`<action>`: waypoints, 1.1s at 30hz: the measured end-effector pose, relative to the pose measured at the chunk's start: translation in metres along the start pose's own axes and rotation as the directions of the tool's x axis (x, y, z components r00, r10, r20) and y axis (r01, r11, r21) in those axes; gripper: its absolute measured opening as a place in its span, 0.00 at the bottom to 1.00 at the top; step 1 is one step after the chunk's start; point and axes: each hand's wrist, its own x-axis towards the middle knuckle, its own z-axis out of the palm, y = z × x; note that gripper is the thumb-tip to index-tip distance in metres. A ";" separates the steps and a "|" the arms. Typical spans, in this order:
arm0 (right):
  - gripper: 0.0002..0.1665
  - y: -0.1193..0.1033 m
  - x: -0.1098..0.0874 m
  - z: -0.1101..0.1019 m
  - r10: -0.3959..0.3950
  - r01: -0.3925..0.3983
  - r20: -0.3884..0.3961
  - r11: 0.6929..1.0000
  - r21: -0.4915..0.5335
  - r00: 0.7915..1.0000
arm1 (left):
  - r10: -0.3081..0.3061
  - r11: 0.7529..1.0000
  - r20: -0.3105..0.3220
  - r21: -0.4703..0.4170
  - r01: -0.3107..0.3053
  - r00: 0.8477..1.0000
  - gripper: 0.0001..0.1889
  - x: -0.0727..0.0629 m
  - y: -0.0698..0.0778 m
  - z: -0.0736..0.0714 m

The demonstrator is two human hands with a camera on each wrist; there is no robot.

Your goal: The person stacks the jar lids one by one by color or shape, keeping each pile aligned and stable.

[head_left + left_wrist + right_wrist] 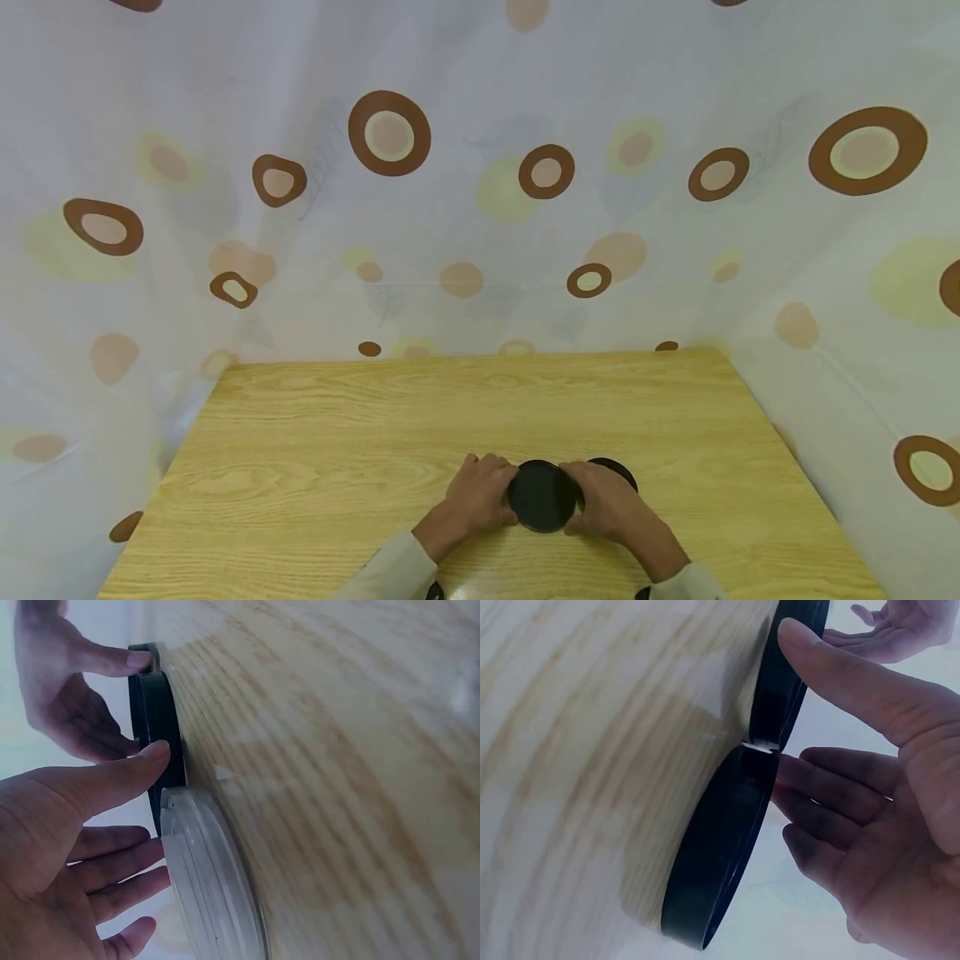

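Note:
Between the two hands a flat, round black disc [542,497] with a low rim lies at the tabletop. My left hand [482,492] grips its left side, the thumb [156,752] on the near rim and the other fingers reaching round the far side. On the opposite side my right hand [606,500] holds the same disc between thumb [801,636] and fingers. A second black disc [720,847] sits right beside it, partly hidden behind the right hand in the head view. Near the left fingertips a clear round disc [210,877] with a stepped rim shows in the left wrist view.
The discs are on a light wood-grain table [337,433], close to the person's side. A patterned white cloth [450,225] with brown rings hangs behind the table and along both sides. Light sleeves [397,571] cover the forearms.

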 end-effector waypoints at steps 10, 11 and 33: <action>0.48 0.009 -0.007 -0.009 0.068 -0.067 -0.007 0.996 0.066 0.998 | 0.001 0.996 -0.007 -0.090 -0.002 1.000 0.30 0.002 -0.002 -0.004; 0.48 0.010 -0.008 -0.010 0.077 -0.076 -0.010 0.994 0.074 0.997 | -0.001 0.995 -0.006 -0.097 0.000 1.000 0.31 0.002 -0.001 -0.005; 0.51 0.032 -0.024 -0.042 0.199 -0.205 0.047 0.960 0.192 0.979 | 0.006 0.987 -0.041 -0.157 -0.013 0.999 0.34 0.031 0.031 -0.009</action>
